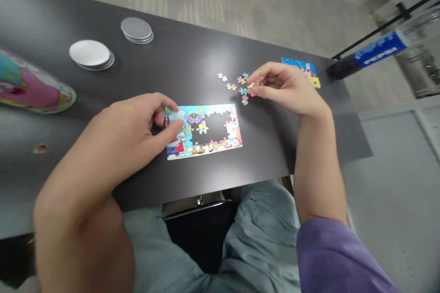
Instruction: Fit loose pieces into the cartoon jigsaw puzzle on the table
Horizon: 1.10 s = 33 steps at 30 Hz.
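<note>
A small jigsaw puzzle (234,129) lies on the dark table, its border joined around a gap in the middle. One separate yellow piece (202,127) sits inside that gap, near its left side. My left hand (132,130) rests at the puzzle's left edge, thumb and index finger apart on the picture, the other fingers curled under. To the upper right, several loose pieces (244,91) are scattered on the tabletop. Over them is my right hand (287,87), thumb and fingertips closed on a yellowish puzzle piece (251,85), partly hidden by the fingers.
Two stacks of round silvery discs (90,53) (136,29) stand at the back left. A colourful cylinder (34,84) lies at far left. Behind my right hand is a blue picture card (311,73). A Pepsi bottle (378,52) stands at the table's right end.
</note>
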Each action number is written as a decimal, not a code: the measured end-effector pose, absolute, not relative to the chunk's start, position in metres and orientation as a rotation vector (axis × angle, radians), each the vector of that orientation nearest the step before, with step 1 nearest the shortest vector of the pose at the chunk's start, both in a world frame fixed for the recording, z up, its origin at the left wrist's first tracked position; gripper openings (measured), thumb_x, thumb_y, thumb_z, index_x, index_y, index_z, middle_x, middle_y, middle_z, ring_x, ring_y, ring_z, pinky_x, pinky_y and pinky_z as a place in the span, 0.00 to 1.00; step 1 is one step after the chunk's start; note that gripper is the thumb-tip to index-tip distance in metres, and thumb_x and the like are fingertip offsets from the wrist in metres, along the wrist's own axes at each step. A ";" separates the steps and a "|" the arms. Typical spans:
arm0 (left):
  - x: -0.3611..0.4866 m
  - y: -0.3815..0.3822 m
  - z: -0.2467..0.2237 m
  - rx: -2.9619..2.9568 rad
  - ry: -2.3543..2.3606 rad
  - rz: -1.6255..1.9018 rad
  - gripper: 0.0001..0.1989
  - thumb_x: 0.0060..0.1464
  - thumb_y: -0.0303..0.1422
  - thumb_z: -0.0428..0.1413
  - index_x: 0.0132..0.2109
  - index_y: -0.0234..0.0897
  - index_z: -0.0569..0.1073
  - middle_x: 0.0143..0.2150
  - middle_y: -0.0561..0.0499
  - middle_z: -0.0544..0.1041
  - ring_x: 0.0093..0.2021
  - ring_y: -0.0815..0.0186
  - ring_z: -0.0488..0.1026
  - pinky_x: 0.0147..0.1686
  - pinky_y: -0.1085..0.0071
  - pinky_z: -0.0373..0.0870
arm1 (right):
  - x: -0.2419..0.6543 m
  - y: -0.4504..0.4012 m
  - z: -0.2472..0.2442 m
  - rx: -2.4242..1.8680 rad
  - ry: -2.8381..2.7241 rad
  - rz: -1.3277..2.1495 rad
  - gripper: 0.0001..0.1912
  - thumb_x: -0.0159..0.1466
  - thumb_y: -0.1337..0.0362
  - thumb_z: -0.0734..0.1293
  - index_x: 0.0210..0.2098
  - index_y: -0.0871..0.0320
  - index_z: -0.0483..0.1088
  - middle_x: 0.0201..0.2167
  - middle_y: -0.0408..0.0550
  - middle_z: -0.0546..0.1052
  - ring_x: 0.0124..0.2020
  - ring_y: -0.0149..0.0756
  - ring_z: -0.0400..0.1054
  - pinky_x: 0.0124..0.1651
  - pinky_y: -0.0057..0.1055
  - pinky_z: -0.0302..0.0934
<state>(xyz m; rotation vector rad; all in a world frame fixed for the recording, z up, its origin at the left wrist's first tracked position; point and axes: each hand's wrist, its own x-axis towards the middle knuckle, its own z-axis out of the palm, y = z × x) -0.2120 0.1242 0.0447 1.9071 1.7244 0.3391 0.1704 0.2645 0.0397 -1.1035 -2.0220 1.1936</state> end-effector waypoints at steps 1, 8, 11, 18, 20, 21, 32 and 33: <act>-0.211 0.124 0.047 1.903 1.714 0.351 0.21 0.77 0.50 0.58 0.61 0.43 0.85 0.45 0.51 0.80 0.42 0.56 0.79 0.46 0.60 0.68 | 0.158 0.259 0.038 -1.049 -2.026 1.225 0.24 0.65 0.44 0.97 0.47 0.48 0.91 0.39 0.45 0.86 0.39 0.43 0.79 0.44 0.41 0.75; -0.207 0.120 0.056 1.914 1.675 0.324 0.18 0.82 0.40 0.58 0.65 0.37 0.86 0.48 0.48 0.83 0.44 0.59 0.77 0.47 0.60 0.65 | 0.090 0.221 0.020 -0.748 -2.213 1.367 0.20 0.71 0.49 0.95 0.52 0.48 0.91 0.41 0.45 0.91 0.38 0.42 0.82 0.47 0.44 0.80; -0.209 0.121 0.052 1.923 1.676 0.371 0.21 0.79 0.44 0.59 0.66 0.39 0.87 0.49 0.47 0.85 0.44 0.57 0.78 0.47 0.58 0.66 | 0.080 0.212 0.016 -0.774 -2.255 1.324 0.15 0.73 0.50 0.92 0.50 0.47 0.90 0.39 0.44 0.90 0.35 0.42 0.78 0.46 0.46 0.80; -0.208 0.123 0.051 1.933 1.708 0.332 0.25 0.78 0.48 0.58 0.70 0.43 0.88 0.49 0.48 0.86 0.44 0.54 0.79 0.48 0.56 0.68 | 0.075 0.211 0.004 -0.600 -2.371 1.066 0.14 0.76 0.49 0.89 0.52 0.47 0.90 0.39 0.43 0.87 0.33 0.39 0.70 0.41 0.44 0.71; -0.207 0.122 0.053 1.922 1.713 0.320 0.23 0.79 0.47 0.59 0.69 0.43 0.88 0.48 0.49 0.86 0.44 0.55 0.79 0.49 0.57 0.68 | 0.074 0.211 0.003 -0.572 -2.403 0.960 0.14 0.77 0.48 0.88 0.52 0.47 0.90 0.41 0.45 0.86 0.38 0.43 0.74 0.46 0.46 0.75; -0.207 0.122 0.054 1.922 1.706 0.324 0.22 0.80 0.46 0.60 0.68 0.43 0.88 0.48 0.49 0.85 0.45 0.55 0.79 0.49 0.58 0.69 | 0.074 0.211 0.004 -0.595 -2.419 0.926 0.13 0.77 0.48 0.88 0.51 0.47 0.90 0.42 0.47 0.86 0.41 0.46 0.76 0.50 0.48 0.77; -0.205 0.121 0.048 1.885 1.740 0.406 0.15 0.77 0.42 0.66 0.63 0.45 0.89 0.44 0.51 0.83 0.46 0.53 0.83 0.58 0.54 0.77 | 0.078 0.206 0.008 -0.668 -2.471 0.797 0.10 0.81 0.50 0.86 0.55 0.43 0.90 0.49 0.51 0.85 0.51 0.54 0.83 0.62 0.55 0.84; -0.205 0.122 0.048 1.880 1.749 0.405 0.15 0.76 0.42 0.66 0.63 0.45 0.90 0.44 0.51 0.83 0.46 0.52 0.83 0.58 0.54 0.78 | 0.078 0.206 0.007 -0.655 -2.472 0.790 0.09 0.82 0.49 0.85 0.55 0.43 0.90 0.48 0.51 0.85 0.51 0.53 0.83 0.62 0.55 0.84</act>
